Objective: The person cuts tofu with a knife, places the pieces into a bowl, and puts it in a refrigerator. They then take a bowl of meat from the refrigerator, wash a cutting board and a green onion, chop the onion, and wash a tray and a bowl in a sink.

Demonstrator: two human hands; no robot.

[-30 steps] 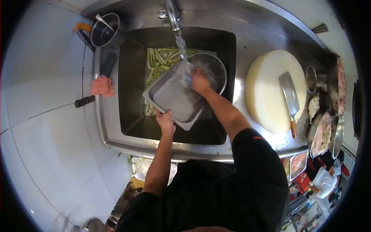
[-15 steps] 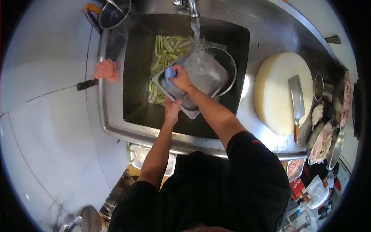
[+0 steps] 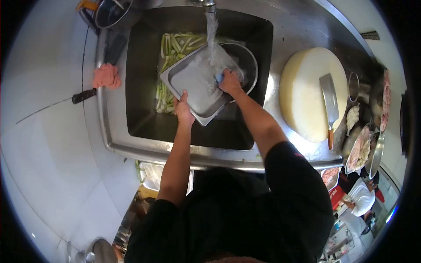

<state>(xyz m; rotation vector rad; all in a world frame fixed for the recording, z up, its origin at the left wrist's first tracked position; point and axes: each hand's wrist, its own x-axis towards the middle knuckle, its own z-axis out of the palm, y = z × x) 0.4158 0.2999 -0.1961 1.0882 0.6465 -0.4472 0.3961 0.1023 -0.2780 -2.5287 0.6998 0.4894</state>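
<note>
A rectangular metal pan is tilted in the sink, under water running from the faucet. My left hand grips its near left rim, thumb over the edge. Inside the pan, my right hand presses a blue sponge, partly hidden by the fingers, against the right part. Behind the pan's right end shows a round metal bowl, mostly covered. Cut green stalks lie in the sink to the left of the pan.
Right of the sink, a cleaver rests on a thick round cutting board. On the left edge are a pink cloth and a knife handle. A metal pot stands back left. Another person is at far right.
My right hand and the sponge have moved from the pan's left end to its right part. My left hand has shifted up along the rim, and the pan's inside shows more.
</note>
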